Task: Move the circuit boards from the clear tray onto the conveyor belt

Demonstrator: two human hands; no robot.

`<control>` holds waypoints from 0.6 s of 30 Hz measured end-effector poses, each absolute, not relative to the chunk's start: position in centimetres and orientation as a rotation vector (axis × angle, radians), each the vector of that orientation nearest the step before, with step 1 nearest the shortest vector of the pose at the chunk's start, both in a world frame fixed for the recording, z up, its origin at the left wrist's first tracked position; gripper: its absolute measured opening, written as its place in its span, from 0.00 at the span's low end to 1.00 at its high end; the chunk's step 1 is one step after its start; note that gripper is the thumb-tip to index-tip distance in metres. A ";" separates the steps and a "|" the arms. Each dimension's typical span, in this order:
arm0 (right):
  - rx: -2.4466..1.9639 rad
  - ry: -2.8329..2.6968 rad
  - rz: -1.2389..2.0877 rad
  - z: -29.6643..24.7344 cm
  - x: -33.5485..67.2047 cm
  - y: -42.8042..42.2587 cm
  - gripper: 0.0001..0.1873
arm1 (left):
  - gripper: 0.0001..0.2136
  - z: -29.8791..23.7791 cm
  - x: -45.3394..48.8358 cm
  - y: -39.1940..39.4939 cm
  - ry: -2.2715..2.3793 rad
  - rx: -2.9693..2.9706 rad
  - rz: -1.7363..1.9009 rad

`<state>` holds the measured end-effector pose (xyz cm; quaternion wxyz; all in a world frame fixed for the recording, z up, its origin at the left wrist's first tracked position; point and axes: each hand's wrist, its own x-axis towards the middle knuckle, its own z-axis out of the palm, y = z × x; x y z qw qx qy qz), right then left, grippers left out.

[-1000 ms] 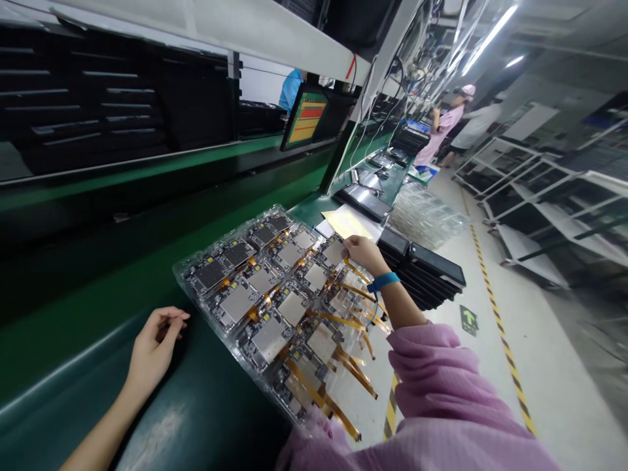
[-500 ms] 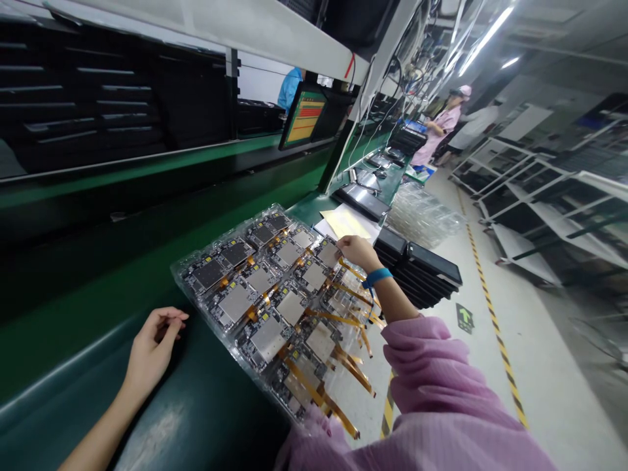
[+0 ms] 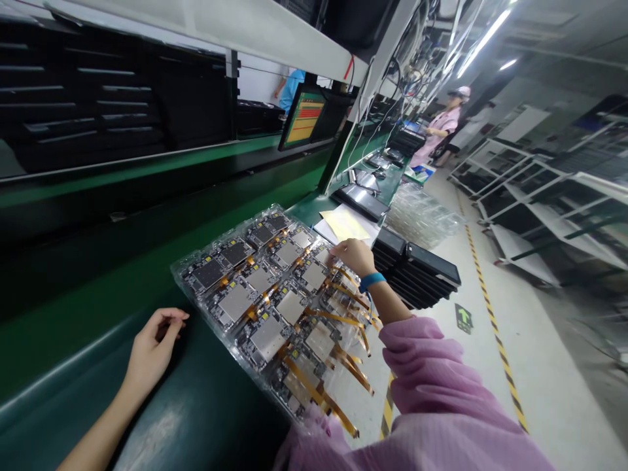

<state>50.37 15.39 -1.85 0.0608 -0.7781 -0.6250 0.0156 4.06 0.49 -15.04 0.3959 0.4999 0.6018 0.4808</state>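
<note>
A clear plastic tray [image 3: 182,278] lies tilted across the green bench, its right side past the bench edge. Rows of circuit boards [image 3: 267,338] with silver shields fill it. Several orange ribbon cables [image 3: 338,316] hang out over its right side. My right hand [image 3: 354,256], with a blue wrist strap [image 3: 371,280], is at the far right corner, fingers closed on the edge of a circuit board [image 3: 321,255]; the fingertips are partly hidden. Left of the tray, my left hand [image 3: 156,337] hovers near the bench, thumb and fingers pinched together with nothing visible in them.
Yellow and white papers [image 3: 346,226] lie beyond the tray. Stacked black devices [image 3: 432,268] stand at the right, with clear trays [image 3: 424,212] behind them. A screen [image 3: 305,118] hangs under the shelf. A person in pink [image 3: 444,124] stands farther along the bench.
My right hand has shifted slightly left and toward me along the tray's far right corner. My left hand and the tray stay where they were.
</note>
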 end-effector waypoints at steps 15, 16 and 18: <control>-1.971 -2.260 0.136 -2.2 49.4 14.7 0.04 | 0.26 -17.3 3.8 0.6 1.596 1.348 1.119; -1.971 -2.247 0.122 -2.3 49.3 14.7 0.04 | 0.27 -17.3 3.7 0.7 1.590 1.361 1.121; -1.964 -2.205 0.072 -2.1 48.9 14.3 0.01 | 0.30 -16.6 3.1 0.9 1.632 1.403 1.162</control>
